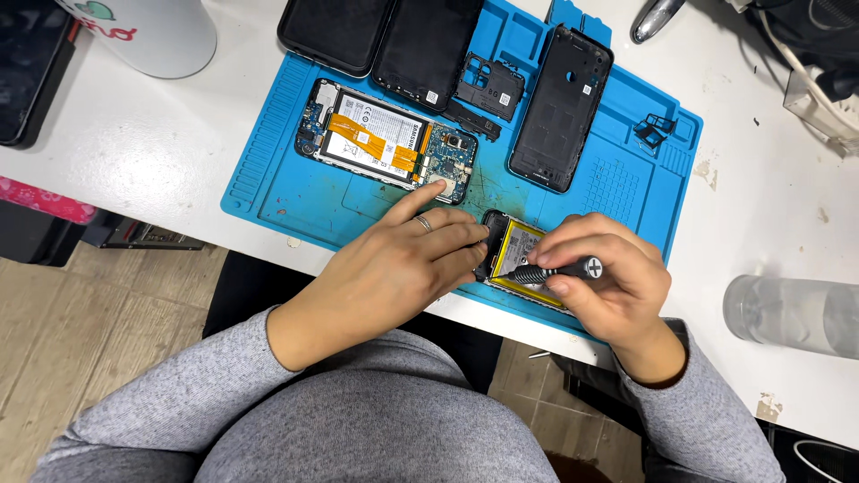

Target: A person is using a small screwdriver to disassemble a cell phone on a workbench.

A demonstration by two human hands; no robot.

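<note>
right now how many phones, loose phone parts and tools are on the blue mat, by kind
opened phones with battery showing: 2
dark phone bodies or panels lying flat: 2
loose back frame: 1
small loose black parts: 3
screwdriver in right hand: 1
total: 9

The left hand (pixel 394 268) and right hand (pixel 599 282) cover most of the opened phone (pixel 519 255) at the near desk (pixel 161 143) edge; the screwdriver (pixel 559 268) tip is hidden. The clear bottle (pixel 792 315) at the right edge and the white cup (pixel 152 36) at the far left corner are cut off.
</note>
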